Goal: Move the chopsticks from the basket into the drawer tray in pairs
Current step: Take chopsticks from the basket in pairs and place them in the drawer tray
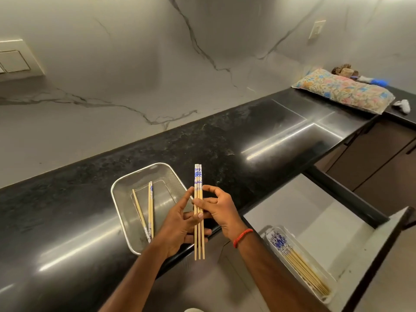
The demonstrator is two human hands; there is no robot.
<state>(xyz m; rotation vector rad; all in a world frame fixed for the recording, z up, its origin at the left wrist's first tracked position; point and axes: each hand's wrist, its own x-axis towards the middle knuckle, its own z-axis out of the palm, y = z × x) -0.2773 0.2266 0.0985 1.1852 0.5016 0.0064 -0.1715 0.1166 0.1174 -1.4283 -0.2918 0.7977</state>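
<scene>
A small bunch of bamboo chopsticks with blue-and-white tops (198, 176) stands upright over the counter's front edge. My left hand (180, 226) holds them from the left and my right hand (217, 210) pinches them from the right. Left of my hands, the metal mesh basket (121, 199) sits on the black counter with three chopsticks (150, 208) lying in it. At lower right, the white tray (315, 262) in the open drawer (337, 221) holds several chopsticks (299, 264), blue ends pointing away from me.
The black stone counter (225, 143) runs along a marble wall. A floral cushion (344, 92) and small items lie at the far right end. The drawer's dark front panel (382, 255) juts out at the right.
</scene>
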